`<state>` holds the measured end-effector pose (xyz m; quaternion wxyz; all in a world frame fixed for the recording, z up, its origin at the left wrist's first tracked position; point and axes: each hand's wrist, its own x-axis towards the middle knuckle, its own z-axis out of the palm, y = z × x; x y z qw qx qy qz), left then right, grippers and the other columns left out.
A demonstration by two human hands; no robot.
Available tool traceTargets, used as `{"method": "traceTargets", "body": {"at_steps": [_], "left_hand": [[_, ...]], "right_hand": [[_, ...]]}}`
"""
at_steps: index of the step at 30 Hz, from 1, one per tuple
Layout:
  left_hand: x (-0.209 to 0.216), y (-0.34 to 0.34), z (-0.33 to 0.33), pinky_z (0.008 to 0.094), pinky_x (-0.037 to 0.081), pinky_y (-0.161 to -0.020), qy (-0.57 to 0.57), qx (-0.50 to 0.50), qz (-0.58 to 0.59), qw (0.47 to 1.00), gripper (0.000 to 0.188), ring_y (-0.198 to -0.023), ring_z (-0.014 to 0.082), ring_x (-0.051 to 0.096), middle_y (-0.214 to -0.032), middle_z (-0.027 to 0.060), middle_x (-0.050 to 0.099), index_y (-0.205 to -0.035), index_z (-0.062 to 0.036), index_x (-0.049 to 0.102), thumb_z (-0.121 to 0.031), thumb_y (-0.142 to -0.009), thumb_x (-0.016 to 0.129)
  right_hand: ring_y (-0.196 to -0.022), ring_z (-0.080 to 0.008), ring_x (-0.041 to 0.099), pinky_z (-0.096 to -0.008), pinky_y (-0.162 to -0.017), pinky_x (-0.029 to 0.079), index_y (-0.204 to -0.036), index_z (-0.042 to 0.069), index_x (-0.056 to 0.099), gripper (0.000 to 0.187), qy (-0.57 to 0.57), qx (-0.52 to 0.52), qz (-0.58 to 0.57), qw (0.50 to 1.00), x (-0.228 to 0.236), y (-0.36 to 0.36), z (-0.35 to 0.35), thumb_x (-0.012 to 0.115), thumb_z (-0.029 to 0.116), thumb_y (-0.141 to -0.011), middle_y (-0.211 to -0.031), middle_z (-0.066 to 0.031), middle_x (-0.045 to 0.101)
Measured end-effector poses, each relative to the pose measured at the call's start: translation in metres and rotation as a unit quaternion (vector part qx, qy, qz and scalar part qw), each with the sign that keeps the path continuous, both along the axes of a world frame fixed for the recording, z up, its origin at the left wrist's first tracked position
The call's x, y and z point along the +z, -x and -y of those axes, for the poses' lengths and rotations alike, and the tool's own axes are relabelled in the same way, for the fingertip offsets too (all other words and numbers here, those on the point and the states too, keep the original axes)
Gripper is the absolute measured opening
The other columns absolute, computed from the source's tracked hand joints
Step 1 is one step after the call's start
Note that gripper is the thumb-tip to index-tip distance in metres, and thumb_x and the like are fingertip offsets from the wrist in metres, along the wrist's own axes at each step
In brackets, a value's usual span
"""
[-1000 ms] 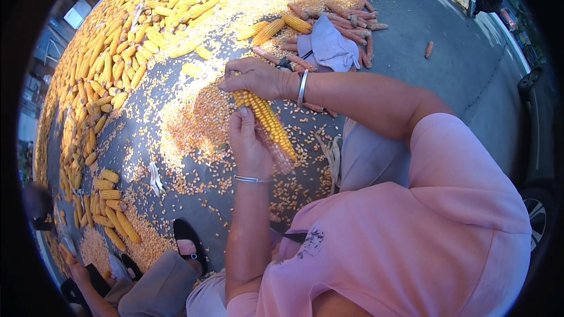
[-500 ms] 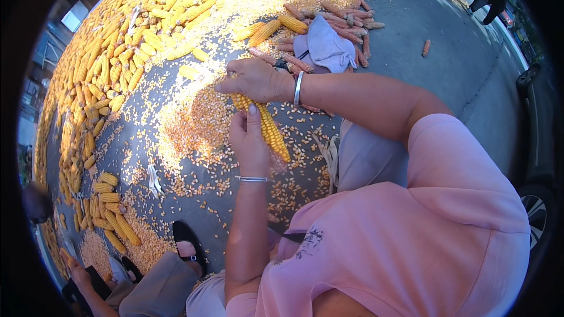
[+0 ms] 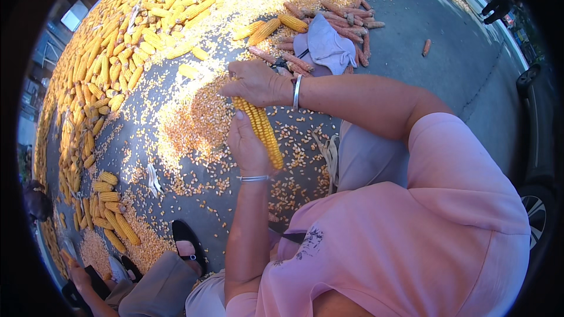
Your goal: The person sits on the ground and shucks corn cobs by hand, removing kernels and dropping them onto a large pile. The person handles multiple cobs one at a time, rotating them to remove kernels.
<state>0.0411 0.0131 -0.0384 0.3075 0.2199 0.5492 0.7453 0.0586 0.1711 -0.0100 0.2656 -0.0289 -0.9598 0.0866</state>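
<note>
Between my two hands is a yellow corn cob [image 3: 261, 132], slanting from upper left to lower right. My right hand [image 3: 258, 84], with a silver bangle at the wrist, is closed over the cob's upper end. My left hand [image 3: 247, 142], also with a bangle, wraps the lower part from the left, its thumb lying along the kernels. Beneath the hands, loose kernels [image 3: 191, 126] are heaped and scattered over the dark ground. The fingers hide the cob's top.
A large pile of corn cobs [image 3: 106, 64] spreads along the left. Stripped reddish cobs [image 3: 346, 23] lie beyond my right hand, with a pale lilac cap [image 3: 331, 47] among them. Another person's hand [image 3: 79, 276] shows at lower left. A parked car [image 3: 537, 188] stands at right.
The cob has turned slightly, its lower end shifting left and down. My right hand has moved a little right and down, and my left hand has changed its grip, its thumb lower.
</note>
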Motion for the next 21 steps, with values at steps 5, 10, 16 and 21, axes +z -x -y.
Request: {"method": "traceTargets", "body": {"at_steps": [5,10,16,21], "left_hand": [[-0.010,0.004,0.000,0.0270,0.049,-0.072,0.044,0.029,-0.046,0.998,0.046,-0.080,0.0115,0.059,-0.094,0.0061,0.066,-0.109,0.0047,0.064,-0.036,-0.106,0.042],[-0.011,0.005,-0.002,0.0276,0.049,-0.070,0.075,0.064,-0.091,0.991,0.045,-0.078,0.0109,0.059,-0.091,0.0069,0.066,-0.101,0.0043,0.065,-0.033,-0.107,0.042],[-0.025,0.026,0.002,0.0307,0.052,-0.073,0.090,0.038,-0.035,0.995,0.043,-0.079,0.0165,0.064,-0.097,0.0109,0.067,-0.109,0.0060,0.062,-0.031,-0.106,0.041],[0.007,0.015,0.001,0.0299,0.054,-0.076,-0.064,-0.026,0.205,0.976,0.047,-0.082,0.0173,0.066,-0.101,0.0120,0.066,-0.115,0.0062,0.058,-0.036,-0.106,0.040]], "right_hand": [[-0.081,-0.0392,0.066,-0.0478,-0.069,0.052,-0.084,0.013,0.071,0.022,0.026,-0.021,0.016,0.999,0.003,-0.003,0.005,0.061,0.033,-0.083,-0.087,-0.0209,0.063],[-0.080,-0.0395,0.066,-0.0489,-0.069,0.052,-0.082,0.009,0.070,0.026,0.037,-0.040,0.025,0.998,0.005,-0.003,0.007,0.061,0.033,-0.083,-0.087,-0.0212,0.063],[-0.082,-0.0358,0.065,-0.0459,-0.071,0.052,-0.084,0.012,0.071,0.023,0.148,-0.050,-0.004,0.988,0.012,-0.002,0.014,0.063,0.034,-0.083,-0.087,-0.0170,0.063],[-0.075,-0.0273,0.065,-0.0371,-0.071,0.051,-0.082,0.000,0.065,0.036,0.231,-0.022,-0.046,0.972,0.022,0.000,0.004,0.070,0.036,-0.084,-0.078,-0.0161,0.064]]}}
